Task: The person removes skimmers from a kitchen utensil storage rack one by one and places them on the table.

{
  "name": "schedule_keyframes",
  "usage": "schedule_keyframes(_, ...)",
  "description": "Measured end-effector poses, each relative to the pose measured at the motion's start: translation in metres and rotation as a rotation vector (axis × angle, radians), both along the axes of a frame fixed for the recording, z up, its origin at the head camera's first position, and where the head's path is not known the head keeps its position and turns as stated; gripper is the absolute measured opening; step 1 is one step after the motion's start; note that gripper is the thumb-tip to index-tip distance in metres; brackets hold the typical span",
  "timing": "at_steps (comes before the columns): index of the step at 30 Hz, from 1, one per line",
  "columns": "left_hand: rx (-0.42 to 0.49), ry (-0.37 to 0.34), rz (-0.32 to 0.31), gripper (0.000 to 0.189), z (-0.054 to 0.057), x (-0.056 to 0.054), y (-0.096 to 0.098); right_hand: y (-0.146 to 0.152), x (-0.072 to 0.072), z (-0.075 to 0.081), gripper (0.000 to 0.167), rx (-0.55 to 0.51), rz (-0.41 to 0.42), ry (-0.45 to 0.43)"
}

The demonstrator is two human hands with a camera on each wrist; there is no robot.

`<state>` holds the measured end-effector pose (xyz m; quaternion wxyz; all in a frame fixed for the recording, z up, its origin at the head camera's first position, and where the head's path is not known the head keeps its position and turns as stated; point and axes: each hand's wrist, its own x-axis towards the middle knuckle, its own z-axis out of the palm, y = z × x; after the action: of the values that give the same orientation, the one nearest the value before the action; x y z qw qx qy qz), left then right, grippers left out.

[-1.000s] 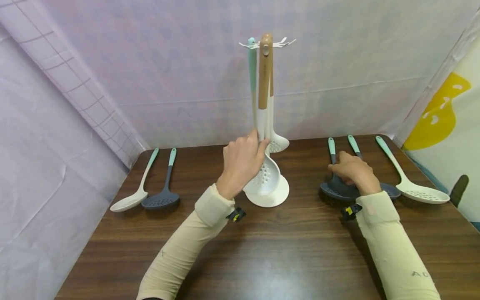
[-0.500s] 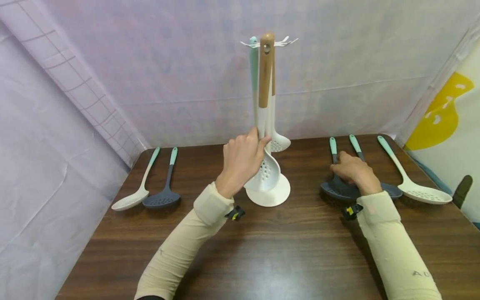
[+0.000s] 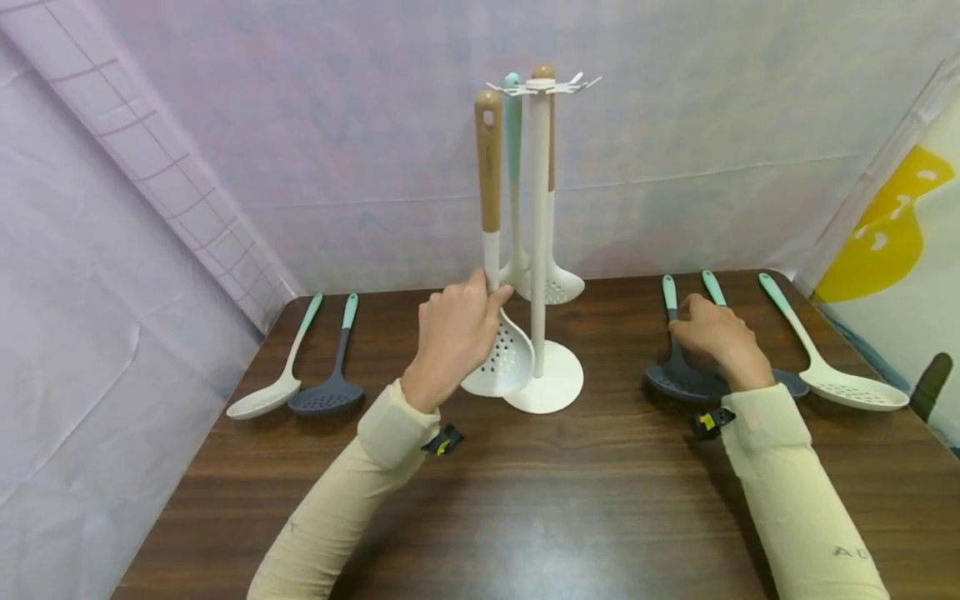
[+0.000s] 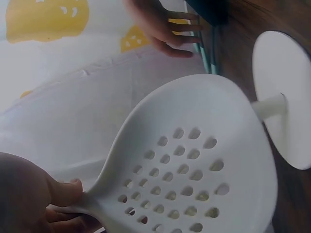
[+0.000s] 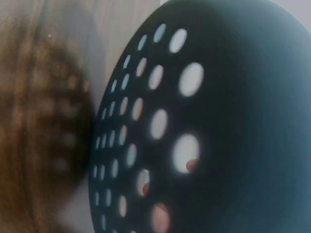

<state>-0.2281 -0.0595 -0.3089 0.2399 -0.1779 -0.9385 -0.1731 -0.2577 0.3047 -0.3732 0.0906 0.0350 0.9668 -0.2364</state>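
Note:
My left hand (image 3: 459,337) grips a white skimmer (image 3: 508,354) with a wooden handle low on its neck, holding it upright just left of the white rack (image 3: 538,225). In the left wrist view, its perforated bowl (image 4: 180,170) stands before the rack's round base. My right hand (image 3: 716,333) is over a dark grey skimmer (image 3: 678,375) with a mint handle lying on the table, the fingers beside its neck. The left wrist view shows those fingers (image 4: 180,39) spread near mint handles. The dark bowl (image 5: 194,111) fills much of the right wrist view, with fingertips showing through its holes.
On the rack hang a mint-handled utensil (image 3: 514,150) and another wooden-handled skimmer (image 3: 561,286). At left lie a white skimmer (image 3: 266,398) and a dark one (image 3: 330,393). A second dark skimmer (image 3: 789,382) and a white one (image 3: 855,388) lie at right. A cloth wall (image 3: 375,167) stands behind the table.
My left hand has moved left with the white skimmer, whose handle top has come away from the rack's hooks. My right hand has shifted slightly right; the dark skimmer stays put.

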Motion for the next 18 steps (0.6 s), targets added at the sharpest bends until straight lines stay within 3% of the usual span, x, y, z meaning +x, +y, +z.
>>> schedule_keyframes(8,-0.009,-0.125,0.066,0.039,-0.019,-0.004,-0.036,-0.001,-0.003,-0.001,0.064,-0.063,0.033,-0.014)
schedule_keyframes(18,0.006,-0.319,0.106,0.037,-0.044,-0.023,-0.09,-0.009,-0.005,0.009,0.058,-0.073,0.131,0.154)
